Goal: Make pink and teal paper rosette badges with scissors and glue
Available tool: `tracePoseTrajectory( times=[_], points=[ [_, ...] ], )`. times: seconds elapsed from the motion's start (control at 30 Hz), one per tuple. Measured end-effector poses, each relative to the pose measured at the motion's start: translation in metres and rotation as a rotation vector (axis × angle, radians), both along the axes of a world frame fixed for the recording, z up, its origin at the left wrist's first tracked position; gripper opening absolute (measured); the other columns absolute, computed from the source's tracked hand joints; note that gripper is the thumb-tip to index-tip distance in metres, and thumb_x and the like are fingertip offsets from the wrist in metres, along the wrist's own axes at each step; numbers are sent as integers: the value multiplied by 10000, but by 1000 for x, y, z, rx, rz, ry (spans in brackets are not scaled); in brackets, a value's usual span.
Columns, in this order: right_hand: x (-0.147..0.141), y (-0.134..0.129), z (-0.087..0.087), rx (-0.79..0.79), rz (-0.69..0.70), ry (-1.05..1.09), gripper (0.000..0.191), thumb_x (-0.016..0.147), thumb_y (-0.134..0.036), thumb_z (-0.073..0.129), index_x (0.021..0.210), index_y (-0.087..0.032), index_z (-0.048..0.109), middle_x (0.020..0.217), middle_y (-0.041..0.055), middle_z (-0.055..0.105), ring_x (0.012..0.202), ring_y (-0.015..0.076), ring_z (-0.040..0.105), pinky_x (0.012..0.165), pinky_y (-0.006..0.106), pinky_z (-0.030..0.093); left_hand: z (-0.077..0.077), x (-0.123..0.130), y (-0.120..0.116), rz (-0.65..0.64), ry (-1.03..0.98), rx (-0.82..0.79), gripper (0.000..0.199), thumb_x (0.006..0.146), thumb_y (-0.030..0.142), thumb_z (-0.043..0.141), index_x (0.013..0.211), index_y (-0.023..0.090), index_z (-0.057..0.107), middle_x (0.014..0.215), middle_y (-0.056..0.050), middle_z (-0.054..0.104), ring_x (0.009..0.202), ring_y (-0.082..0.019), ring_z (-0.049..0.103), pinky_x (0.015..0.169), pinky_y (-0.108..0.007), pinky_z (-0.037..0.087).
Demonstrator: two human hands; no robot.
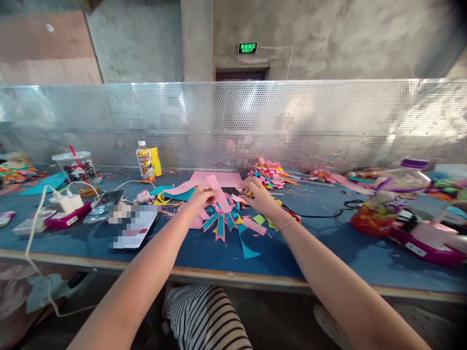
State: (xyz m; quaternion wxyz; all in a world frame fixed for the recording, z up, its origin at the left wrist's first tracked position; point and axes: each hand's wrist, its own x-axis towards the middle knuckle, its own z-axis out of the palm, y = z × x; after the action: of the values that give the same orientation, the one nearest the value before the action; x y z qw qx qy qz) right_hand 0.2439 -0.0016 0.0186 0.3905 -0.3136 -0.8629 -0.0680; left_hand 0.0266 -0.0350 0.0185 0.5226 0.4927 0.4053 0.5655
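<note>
My left hand [203, 198] is closed in a pinch on a pink paper strip [219, 193], which stands up slantwise above the table. Below it lies a star-like fan of pink and blue paper strips [221, 224] with notched ends. My right hand [258, 195] hovers just right of the strip, over small paper pieces. Its fingers are bent and look apart, with nothing visible between them. Behind both hands is a large pink paper sheet [204, 181]. A curved blue paper scrap [248, 247] and green paper squares [259, 219] lie nearer me.
A heap of pink and blue paper pieces [268, 172] stands behind my right hand. On the left are a phone [105, 205], a tablet-like device [140, 228], a yellow-labelled bottle [145, 163] and a plastic cup [75, 167]. A large bottle [386, 199] stands right; a perforated metal screen [226, 121] closes off the back.
</note>
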Motion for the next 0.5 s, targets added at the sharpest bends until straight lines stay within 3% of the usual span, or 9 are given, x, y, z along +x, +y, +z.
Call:
tracePoseTrajectory(
  times=[0.07, 0.23, 0.37, 0.5],
  points=[
    [-13, -5, -2, -1, 143, 2, 297, 830, -267, 501, 1126, -246, 519, 1128, 85, 477, 1022, 212, 510, 865, 386, 462, 1, 2, -1, -31, -13, -2, 160, 587, 178, 700, 631, 124, 555, 520, 26, 507, 470, -55, 472, 492, -199, 386],
    [-30, -11, -10, -29, 308, 104, 161, 847, -267, 496, 960, -233, 605, 1033, 73, 529, 884, 170, 550, 720, 317, 508, 0, 3, -3, -82, 3, -25, 159, 591, 171, 691, 600, 120, 541, 529, 2, 540, 481, -80, 511, 519, -228, 407],
    [-36, -12, -12, -54, 350, 176, 116, 837, -275, 525, 822, -216, 625, 942, 60, 558, 844, 162, 551, 711, 313, 497, 2, 3, -7, -92, 26, -16, 129, 586, 167, 686, 616, 121, 570, 535, 8, 537, 487, -78, 497, 514, -229, 389],
    [-40, -16, -12, -95, 345, 154, 100, 833, -261, 528, 829, -209, 614, 927, 60, 538, 807, 157, 540, 706, 307, 488, 4, 3, -9, -74, 22, -6, 139, 595, 204, 692, 595, 136, 571, 523, 15, 527, 495, -82, 494, 540, -236, 391]
  ],
)
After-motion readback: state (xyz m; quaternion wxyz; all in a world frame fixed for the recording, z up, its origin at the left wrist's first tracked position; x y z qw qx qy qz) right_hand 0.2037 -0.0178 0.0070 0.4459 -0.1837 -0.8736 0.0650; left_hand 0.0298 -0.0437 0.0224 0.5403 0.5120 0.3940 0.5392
